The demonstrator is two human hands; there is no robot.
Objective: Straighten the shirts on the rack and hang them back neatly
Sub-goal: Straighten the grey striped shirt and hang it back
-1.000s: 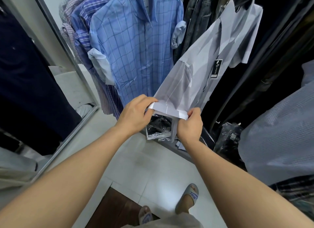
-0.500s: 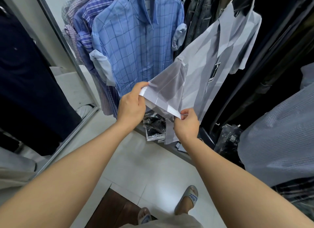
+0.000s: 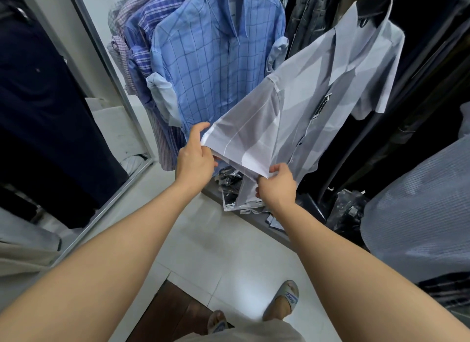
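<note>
A pale grey short-sleeved shirt (image 3: 312, 97) hangs on a dark hanger at the upper right, with a black tag on its front. Its left sleeve is pulled out towards me and stretched flat. My left hand (image 3: 194, 154) pinches the sleeve hem at its left corner. At the hem's right corner my right hand (image 3: 277, 186) pinches the cloth between thumb and fingers. To the left hangs a light blue checked shirt (image 3: 216, 61) with rolled cuffs, and behind it more checked shirts (image 3: 137, 36).
Dark garments (image 3: 419, 74) fill the rack on the right. A grey-blue striped garment (image 3: 419, 214) hangs at the near right. A mirror with a metal frame (image 3: 101, 61) leans on the left. Plastic-wrapped packs (image 3: 231, 189) lie on a low shelf under the shirts. White tiled floor lies below.
Both hands have lifted the sleeve hem and spread it wider. My left hand moved up and to the left, and the sleeve now lies flatter and more stretched.
</note>
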